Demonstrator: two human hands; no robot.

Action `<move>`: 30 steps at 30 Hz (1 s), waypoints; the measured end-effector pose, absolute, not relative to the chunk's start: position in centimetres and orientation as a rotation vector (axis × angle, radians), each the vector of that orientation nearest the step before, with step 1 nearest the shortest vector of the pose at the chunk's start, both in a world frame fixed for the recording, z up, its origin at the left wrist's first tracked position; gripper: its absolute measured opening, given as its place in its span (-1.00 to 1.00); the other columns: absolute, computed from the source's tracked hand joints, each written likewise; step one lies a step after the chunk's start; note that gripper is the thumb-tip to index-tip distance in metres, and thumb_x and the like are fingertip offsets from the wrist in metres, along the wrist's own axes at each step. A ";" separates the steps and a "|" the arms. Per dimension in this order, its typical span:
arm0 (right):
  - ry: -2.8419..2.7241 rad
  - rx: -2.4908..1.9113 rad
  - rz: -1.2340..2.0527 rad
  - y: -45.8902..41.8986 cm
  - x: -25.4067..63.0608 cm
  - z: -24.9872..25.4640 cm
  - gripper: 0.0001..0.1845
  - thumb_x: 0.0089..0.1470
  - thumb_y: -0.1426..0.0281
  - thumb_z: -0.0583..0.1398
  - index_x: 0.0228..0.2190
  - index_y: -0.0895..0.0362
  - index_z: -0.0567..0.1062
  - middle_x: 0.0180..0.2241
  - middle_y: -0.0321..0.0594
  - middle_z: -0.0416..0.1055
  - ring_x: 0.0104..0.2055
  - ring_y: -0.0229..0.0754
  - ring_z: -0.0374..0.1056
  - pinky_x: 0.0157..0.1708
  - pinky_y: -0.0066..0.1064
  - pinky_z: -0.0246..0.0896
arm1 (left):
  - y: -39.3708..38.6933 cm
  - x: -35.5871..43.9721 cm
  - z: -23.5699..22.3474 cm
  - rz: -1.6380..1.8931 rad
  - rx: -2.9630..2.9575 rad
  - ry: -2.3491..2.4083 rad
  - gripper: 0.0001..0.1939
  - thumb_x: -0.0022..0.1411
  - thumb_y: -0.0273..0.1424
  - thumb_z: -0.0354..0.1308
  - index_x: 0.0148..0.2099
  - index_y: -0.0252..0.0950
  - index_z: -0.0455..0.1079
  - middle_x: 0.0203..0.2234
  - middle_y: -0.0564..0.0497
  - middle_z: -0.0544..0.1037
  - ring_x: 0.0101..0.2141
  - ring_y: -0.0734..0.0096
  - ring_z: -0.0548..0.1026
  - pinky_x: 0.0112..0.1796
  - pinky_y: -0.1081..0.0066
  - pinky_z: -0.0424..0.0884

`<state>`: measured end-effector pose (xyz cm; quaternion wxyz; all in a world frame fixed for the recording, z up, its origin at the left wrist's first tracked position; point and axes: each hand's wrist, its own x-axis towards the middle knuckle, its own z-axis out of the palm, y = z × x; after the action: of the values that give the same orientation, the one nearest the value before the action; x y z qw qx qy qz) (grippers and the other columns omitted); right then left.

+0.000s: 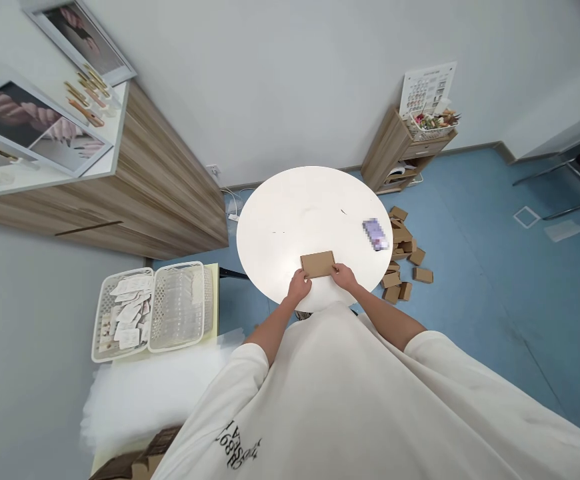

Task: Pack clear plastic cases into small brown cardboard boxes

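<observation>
A flat brown cardboard box (319,263) lies near the front edge of a round white table (295,200), its lid side facing up. My left hand (300,285) grips its near left corner with curled fingers. On the near right corner, my right hand (343,276) holds it the same way. The undersides of the fingers are hidden. A phone-like object (375,234), blurred out and purple, lies farther right on the tabletop.
Several small cardboard boxes (401,240) are piled on the blue floor right of the table. To the left, a white basket of packets (101,313) stands beside a basket of clear plastic cases (177,267). A wooden cabinet (170,167) and a small shelf unit (383,150) stand by the wall.
</observation>
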<state>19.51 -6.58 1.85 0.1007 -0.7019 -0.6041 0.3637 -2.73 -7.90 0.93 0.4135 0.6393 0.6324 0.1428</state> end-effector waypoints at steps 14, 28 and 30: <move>-1.515 -2.063 1.035 -7.7 19.4 4.8 -0.74 0.10 0.27 0.16 -0.21 0.01 0.60 0.01 -0.23 0.48 0.05 -0.06 0.40 0.08 -0.26 0.27 | -8.0 -2.0 2.3 0.565 1.452 1.525 -0.67 0.20 -0.45 0.16 0.04 -0.24 0.39 0.07 -0.15 0.44 0.03 0.21 0.48 0.04 0.28 0.40; -1.322 -1.943 0.964 -6.4 26.8 5.7 -0.75 0.08 0.29 0.19 -0.21 0.03 0.61 0.06 -0.18 0.46 0.17 -0.04 0.34 0.21 -0.22 0.22 | -5.2 6.0 5.2 0.548 1.558 1.522 -0.66 0.18 -0.47 0.17 0.03 -0.19 0.39 0.10 -0.10 0.36 0.05 0.23 0.46 0.02 0.29 0.43; -1.303 -1.974 0.947 -6.1 29.1 5.7 -0.73 0.09 0.29 0.19 -0.18 0.02 0.61 0.10 -0.17 0.44 0.22 -0.02 0.30 0.22 -0.20 0.19 | -4.7 8.3 5.5 0.534 1.575 1.514 -0.65 0.18 -0.46 0.17 0.03 -0.18 0.40 0.11 -0.09 0.35 0.05 0.23 0.46 0.01 0.29 0.45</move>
<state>29.10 -6.09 5.72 0.2925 -0.7407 -0.4892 0.3556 8.32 -4.68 5.55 0.4316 0.6318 0.6071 0.2144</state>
